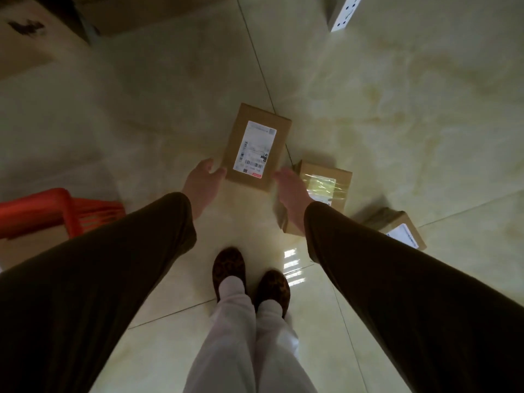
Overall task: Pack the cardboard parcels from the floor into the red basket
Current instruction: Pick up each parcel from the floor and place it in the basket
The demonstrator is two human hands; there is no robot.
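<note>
Left hand [202, 182] and right hand [292, 191] flank labelled parcel [256, 146] on floor [397, 109], fingers spread, left fingertips touching its corner. Red basket [56, 211] at left.

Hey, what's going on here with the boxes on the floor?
A person standing on a tiled floor reaches down with both hands toward a labelled cardboard parcel. The left hand touches its near corner and the right hand is beside its other corner; neither grips it yet. Two more parcels, a taped one and another, lie to the right. The red basket waits at left.
</note>
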